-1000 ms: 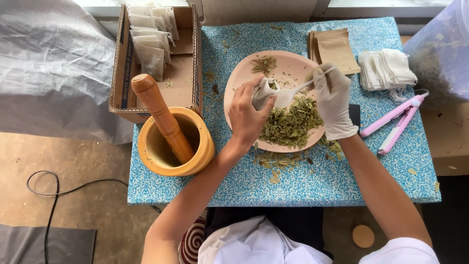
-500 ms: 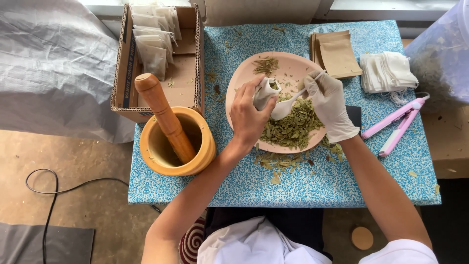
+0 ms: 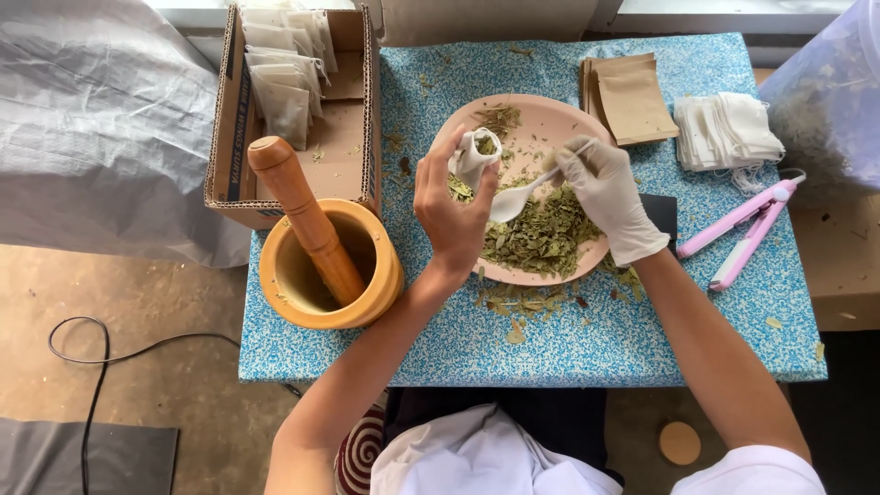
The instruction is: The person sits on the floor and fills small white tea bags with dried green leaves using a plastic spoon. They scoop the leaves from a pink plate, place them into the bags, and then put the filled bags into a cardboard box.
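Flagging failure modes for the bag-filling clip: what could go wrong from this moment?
1. The white spoon in the gloved right hand sits below the small mesh bag; lifting leaves to its narrow mouth could spill more onto the blue cloth, already littered.
2. The left hand pinches the bag open with its fingertips; a loose grip could drop it into the leaf pile on the pink plate.

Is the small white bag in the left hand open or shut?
Open. The left hand holds the bag mouth up, with green leaf bits showing inside its top.
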